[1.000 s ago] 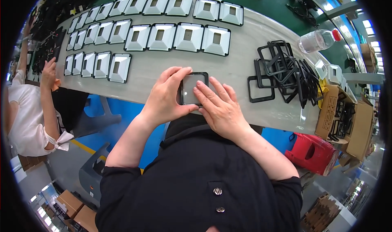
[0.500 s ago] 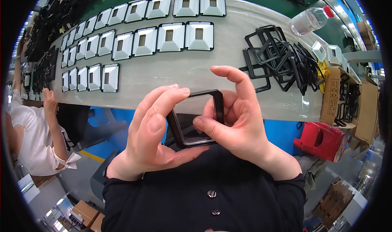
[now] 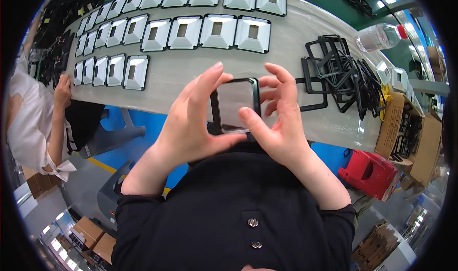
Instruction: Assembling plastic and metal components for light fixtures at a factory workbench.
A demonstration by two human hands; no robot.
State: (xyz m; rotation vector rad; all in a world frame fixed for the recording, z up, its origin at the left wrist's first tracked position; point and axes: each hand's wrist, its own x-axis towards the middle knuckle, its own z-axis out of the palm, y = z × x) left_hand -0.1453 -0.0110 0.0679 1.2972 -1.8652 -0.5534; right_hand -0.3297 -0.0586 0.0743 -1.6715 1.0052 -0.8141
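Between my hands, above the table's near edge, is a black square frame with a clear panel (image 3: 234, 106). My left hand (image 3: 188, 116) grips its left side, fingers over the top corner and thumb along the lower edge. From the other side, my right hand (image 3: 279, 125) holds it, with the thumb at the clear panel's right part and the fingers behind the right edge. The right fingertips are partly hidden behind the frame.
White box-shaped housings with black rims (image 3: 217, 30) stand in rows on the grey table (image 3: 174, 75). At the right lie tangled black frames (image 3: 334, 66), a plastic bottle (image 3: 379, 37) and a cardboard box (image 3: 393, 123). A red stool (image 3: 369, 173) stands below; a co-worker (image 3: 31, 113) is at left.
Both hands have moved up in the picture, away from my body, carrying the frame. The frame stands straighter now. The whole view has shifted, and the co-worker's hand rests at the table edge.
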